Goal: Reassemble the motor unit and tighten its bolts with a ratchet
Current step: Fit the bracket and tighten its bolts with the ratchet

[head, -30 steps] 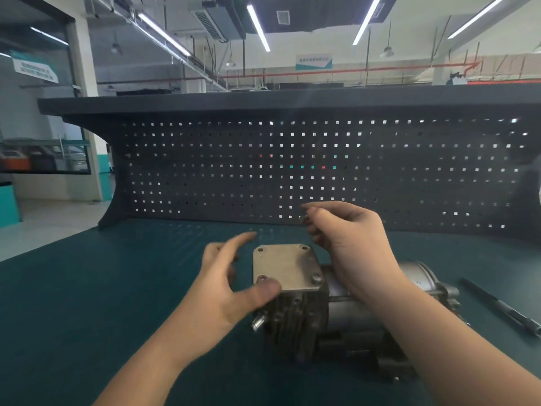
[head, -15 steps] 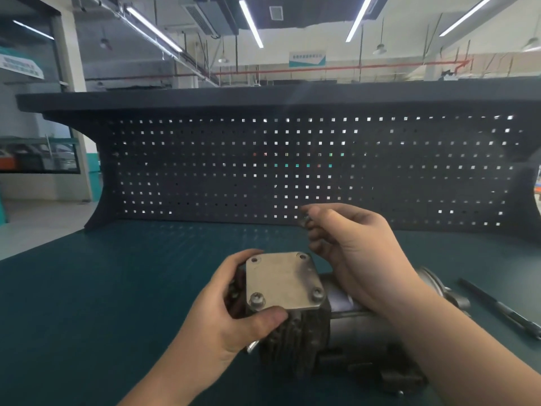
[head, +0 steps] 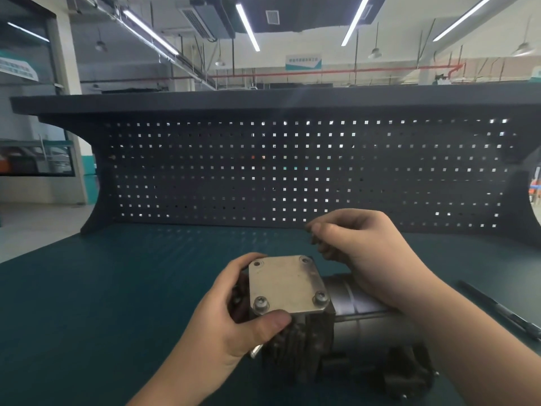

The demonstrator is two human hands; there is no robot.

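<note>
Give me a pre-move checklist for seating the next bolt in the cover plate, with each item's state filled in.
1. Motor unit steadied: ok, the left hand grips its finned end, thumb at the plate's near edge.
2. Cover plate seated flat on the housing: ok, as far as this view shows.
3. Near corners filled: ok, near-left bolt and near-right bolt are in.
4. Far corners free: ok, far-left hole and far-right hole look empty.
5. Next bolt in the right hand: cannot tell, its fingertips pinch something small and dark above the plate.
6. Tool within reach: cannot tell, a long dark tool lies on the bench at right.
</note>
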